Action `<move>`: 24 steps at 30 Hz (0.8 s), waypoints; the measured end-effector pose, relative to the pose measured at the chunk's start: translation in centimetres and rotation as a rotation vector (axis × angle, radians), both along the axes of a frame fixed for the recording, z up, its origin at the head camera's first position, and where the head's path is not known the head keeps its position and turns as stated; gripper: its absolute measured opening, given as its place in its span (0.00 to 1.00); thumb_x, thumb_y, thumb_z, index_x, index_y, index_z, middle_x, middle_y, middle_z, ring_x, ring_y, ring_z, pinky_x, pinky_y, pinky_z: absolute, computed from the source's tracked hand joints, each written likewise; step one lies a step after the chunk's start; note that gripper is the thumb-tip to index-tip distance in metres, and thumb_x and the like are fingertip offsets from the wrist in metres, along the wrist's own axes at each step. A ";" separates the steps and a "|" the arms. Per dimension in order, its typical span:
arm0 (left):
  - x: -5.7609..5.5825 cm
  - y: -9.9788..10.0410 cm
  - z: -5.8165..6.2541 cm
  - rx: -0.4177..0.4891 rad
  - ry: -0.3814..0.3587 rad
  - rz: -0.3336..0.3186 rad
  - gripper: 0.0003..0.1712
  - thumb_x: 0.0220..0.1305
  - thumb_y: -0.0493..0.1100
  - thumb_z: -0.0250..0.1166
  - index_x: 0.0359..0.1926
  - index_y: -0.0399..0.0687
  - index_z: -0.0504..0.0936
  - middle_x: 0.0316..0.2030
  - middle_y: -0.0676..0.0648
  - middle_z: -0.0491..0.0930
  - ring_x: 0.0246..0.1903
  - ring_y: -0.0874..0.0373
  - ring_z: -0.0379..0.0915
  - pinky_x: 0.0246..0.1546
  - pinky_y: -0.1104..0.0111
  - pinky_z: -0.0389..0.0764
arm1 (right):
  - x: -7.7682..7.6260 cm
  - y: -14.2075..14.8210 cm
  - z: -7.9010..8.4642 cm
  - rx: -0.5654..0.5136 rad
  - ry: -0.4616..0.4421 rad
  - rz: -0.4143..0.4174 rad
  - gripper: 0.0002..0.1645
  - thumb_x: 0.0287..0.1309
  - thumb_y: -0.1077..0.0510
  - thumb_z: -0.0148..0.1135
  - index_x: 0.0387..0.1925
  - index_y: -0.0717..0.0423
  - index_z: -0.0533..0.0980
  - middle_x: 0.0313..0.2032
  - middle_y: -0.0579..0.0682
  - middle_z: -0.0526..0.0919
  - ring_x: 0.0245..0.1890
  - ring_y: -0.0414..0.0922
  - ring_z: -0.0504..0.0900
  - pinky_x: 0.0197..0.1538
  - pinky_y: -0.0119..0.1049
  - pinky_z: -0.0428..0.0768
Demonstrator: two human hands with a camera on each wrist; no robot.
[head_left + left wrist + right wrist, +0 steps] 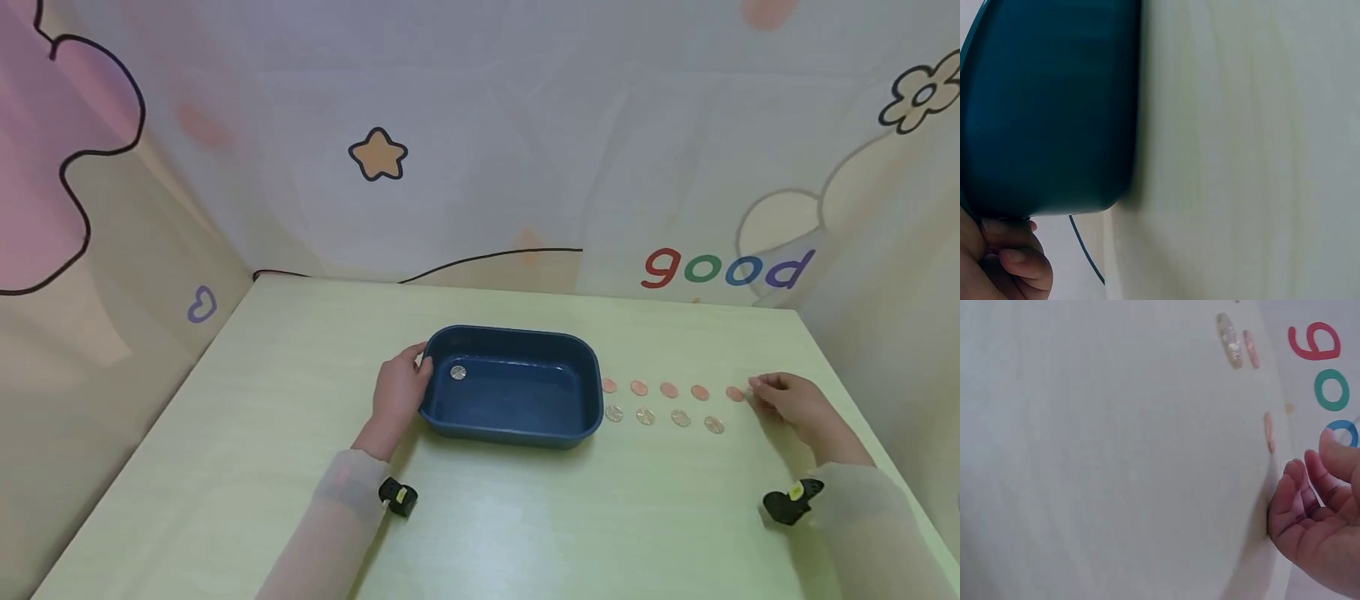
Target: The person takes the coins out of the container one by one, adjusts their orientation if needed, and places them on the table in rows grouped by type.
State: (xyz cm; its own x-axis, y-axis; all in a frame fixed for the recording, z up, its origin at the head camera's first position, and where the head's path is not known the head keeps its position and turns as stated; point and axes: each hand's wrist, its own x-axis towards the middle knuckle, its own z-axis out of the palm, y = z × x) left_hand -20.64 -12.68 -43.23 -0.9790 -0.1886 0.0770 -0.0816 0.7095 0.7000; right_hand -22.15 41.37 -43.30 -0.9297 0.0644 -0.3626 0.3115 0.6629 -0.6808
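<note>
A dark blue rectangular tray [517, 437] rests on the table, one silver-coloured coin [458, 372] lying inside near its left end. My left hand [402, 390] grips the tray's left rim; in the left wrist view, the curled fingers [1025, 265] show at the end of the tray wall [1054, 112]. To the right of the tray, several copper-coloured coins [669, 390] form a row, with several silver-coloured coins [681, 418] in a nearer row. My right hand [795, 406] is beside the rightmost copper-coloured coin [735, 394], its fingers loosely bent and holding nothing visible.
A pale table [510, 517] carries everything, and a printed cloth [480, 167] with a star and the word "good" hangs behind it. Cloth also stands at both sides. A small black device [399, 497] is on the left wrist, another black device [792, 502] on the right.
</note>
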 end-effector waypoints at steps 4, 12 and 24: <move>0.1 0.1 0.0 -0.003 0.004 -0.015 0.23 0.72 0.40 0.58 0.64 0.36 0.79 0.17 0.53 0.63 0.21 0.58 0.62 0.23 0.70 0.58 | -0.1 -0.7 0.9 -0.157 0.037 0.005 0.39 0.79 0.42 0.40 0.62 0.78 0.62 0.35 0.33 0.74 0.35 0.30 0.74 0.41 0.24 0.80; 0.1 -0.2 0.2 -0.017 -0.010 -0.009 0.23 0.72 0.40 0.59 0.64 0.37 0.79 0.18 0.53 0.63 0.22 0.58 0.62 0.24 0.70 0.58 | -1.6 -6.3 6.4 -0.227 0.151 0.143 0.14 0.79 0.42 0.44 0.48 0.43 0.72 0.35 0.27 0.75 0.38 0.29 0.76 0.44 0.21 0.79; 0.0 -0.2 0.5 -0.014 -0.040 -0.029 0.25 0.70 0.37 0.59 0.66 0.38 0.78 0.18 0.53 0.62 0.20 0.59 0.60 0.22 0.71 0.58 | -3.4 -16.5 11.9 -0.190 0.200 0.403 0.15 0.77 0.51 0.52 0.50 0.58 0.74 0.35 0.36 0.78 0.38 0.36 0.79 0.46 0.26 0.80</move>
